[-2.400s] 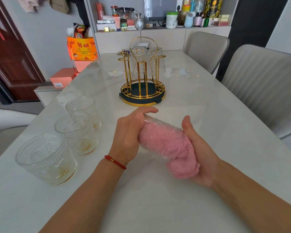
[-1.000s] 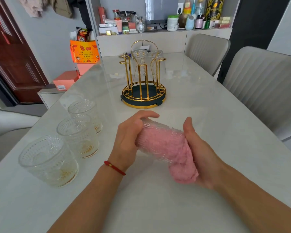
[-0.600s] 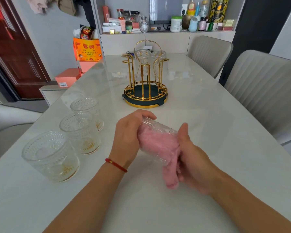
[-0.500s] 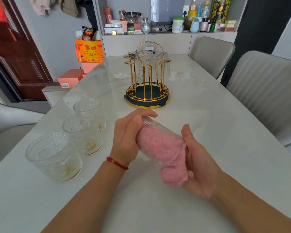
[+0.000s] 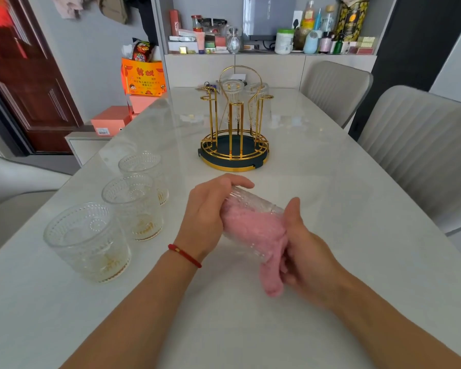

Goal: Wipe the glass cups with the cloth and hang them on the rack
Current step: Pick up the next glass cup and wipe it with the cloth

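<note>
Three beaded glass cups (image 5: 133,206) stand in a row at the table's left; two more hang inverted on the gold rack (image 5: 234,129). A sixth cup (image 5: 253,206) lies tilted above the table — left hand (image 5: 210,217) gripping its base, right hand (image 5: 304,251) pinching the pink cloth (image 5: 258,235) stuffed inside.

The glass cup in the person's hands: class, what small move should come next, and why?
Probably draw the pink cloth out of the glass cup: the cloth fills it, the right hand pinches its tail, and the left hand holds the base.
</note>
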Available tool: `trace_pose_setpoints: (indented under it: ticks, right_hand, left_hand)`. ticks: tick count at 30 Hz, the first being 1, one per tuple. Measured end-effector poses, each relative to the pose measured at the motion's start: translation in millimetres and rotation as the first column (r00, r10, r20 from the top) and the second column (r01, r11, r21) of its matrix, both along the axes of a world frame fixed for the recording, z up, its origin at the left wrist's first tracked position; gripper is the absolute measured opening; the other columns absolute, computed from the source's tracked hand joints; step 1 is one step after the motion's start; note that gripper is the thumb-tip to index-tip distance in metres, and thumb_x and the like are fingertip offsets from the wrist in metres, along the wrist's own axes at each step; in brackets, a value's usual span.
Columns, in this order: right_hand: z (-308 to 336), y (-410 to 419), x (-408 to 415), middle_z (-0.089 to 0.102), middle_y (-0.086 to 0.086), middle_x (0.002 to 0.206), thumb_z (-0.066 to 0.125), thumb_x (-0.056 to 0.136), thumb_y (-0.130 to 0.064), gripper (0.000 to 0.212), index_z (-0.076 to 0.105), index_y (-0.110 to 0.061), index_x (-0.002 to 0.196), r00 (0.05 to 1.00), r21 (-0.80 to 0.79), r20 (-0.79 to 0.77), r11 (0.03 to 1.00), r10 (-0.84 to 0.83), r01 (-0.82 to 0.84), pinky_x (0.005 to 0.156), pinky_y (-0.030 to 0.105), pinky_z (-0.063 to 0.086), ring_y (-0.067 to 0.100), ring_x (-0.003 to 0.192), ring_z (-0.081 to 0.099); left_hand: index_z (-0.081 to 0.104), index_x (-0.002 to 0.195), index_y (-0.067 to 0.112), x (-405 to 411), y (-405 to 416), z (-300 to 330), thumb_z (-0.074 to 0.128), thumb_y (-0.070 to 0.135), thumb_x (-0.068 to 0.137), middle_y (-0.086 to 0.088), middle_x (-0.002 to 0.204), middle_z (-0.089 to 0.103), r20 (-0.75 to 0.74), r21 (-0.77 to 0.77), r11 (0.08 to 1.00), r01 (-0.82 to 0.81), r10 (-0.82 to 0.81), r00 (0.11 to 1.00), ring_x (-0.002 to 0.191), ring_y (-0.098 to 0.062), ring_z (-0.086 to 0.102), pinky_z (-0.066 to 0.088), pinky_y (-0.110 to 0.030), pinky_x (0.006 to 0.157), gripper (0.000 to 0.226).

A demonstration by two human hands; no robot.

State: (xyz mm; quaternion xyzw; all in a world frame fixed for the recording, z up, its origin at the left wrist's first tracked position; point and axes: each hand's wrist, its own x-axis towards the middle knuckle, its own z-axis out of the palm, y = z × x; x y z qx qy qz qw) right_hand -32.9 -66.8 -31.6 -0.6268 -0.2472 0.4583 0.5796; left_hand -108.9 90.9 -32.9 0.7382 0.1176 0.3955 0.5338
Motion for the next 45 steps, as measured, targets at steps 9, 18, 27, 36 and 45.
trace_pose_setpoints:
  ticks: [9,18,27,36,45]
  right_hand:
    - [2,3,11,0.072,0.013,0.072,0.018,0.080,-0.086,0.093,0.078,-0.020,0.105,0.999,0.111,-0.025,0.994,0.024,-0.021,0.066,0.034,0.057,0.023,0.068,0.072]
    - [-1,0,4,0.053,0.012,0.048,0.018,0.065,-0.091,0.101,0.059,0.001,0.062,0.973,-0.026,0.224,0.998,0.064,-0.060,0.049,0.022,0.038,0.015,0.046,0.045]
    - [13,1,14,0.076,0.021,0.098,0.020,0.087,-0.077,0.090,0.071,-0.009,0.117,0.991,0.106,-0.124,0.994,0.041,-0.028,0.091,0.051,0.058,0.036,0.092,0.074]
    - [0,-1,1,0.051,0.004,0.043,0.014,0.077,-0.083,0.107,0.063,0.011,0.067,0.942,0.007,0.330,0.998,0.064,-0.070,0.045,0.016,0.032,0.008,0.040,0.042]
    - [9,9,10,0.079,0.007,0.093,0.023,0.087,-0.074,0.084,0.074,-0.011,0.109,0.984,0.155,-0.168,0.987,0.059,-0.032,0.077,0.027,0.047,0.026,0.090,0.073]
  left_hand:
    - [0.076,0.105,0.021,-2,2,2,0.035,0.036,0.088,-0.002,0.095,0.066,-0.116,-0.050,0.993,0.110,-0.115,0.987,0.077,-0.020,0.053,0.039,-0.029,0.059,0.046]
    - [0.076,0.086,0.012,5,-3,0,0.037,0.023,0.101,0.006,0.068,0.066,-0.040,-0.109,0.992,-0.065,0.061,0.997,0.056,-0.011,0.054,0.040,-0.023,0.046,0.044]
    - [0.074,0.110,0.016,1,5,-1,0.032,0.040,0.093,0.003,0.081,0.064,0.004,0.015,0.994,0.112,-0.112,0.994,0.065,-0.017,0.055,0.040,-0.024,0.053,0.051]
    - [0.074,0.084,0.007,5,-8,0,0.042,0.021,0.098,-0.006,0.078,0.069,0.032,-0.083,0.995,-0.054,0.057,0.998,0.066,-0.014,0.058,0.044,-0.024,0.054,0.038]
    - [0.075,0.109,0.021,0,4,-1,0.034,0.038,0.092,-0.004,0.086,0.063,-0.051,-0.035,0.998,0.042,-0.044,0.998,0.065,-0.014,0.055,0.044,-0.027,0.053,0.047]
